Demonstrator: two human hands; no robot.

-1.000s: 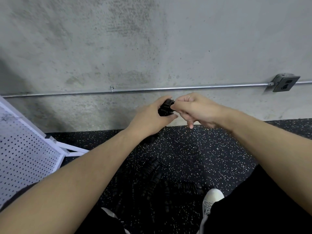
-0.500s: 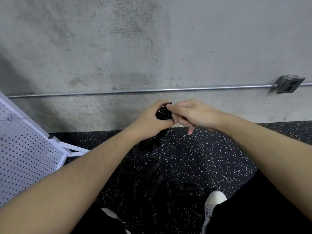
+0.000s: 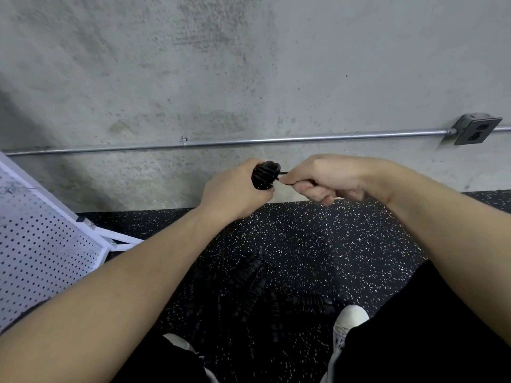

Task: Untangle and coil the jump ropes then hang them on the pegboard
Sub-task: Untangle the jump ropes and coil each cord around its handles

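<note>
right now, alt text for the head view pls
A person's left hand grips a black coiled jump rope while the right hand pinches its strand. More black ropes lie tangled on the speckled floor; a white pegboard stands left.

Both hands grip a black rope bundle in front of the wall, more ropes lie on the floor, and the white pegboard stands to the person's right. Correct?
Not quite: the head view shows the pegboard to the person's left. The left hand and right hand do grip the rope bundle, with more ropes on the floor.
</note>
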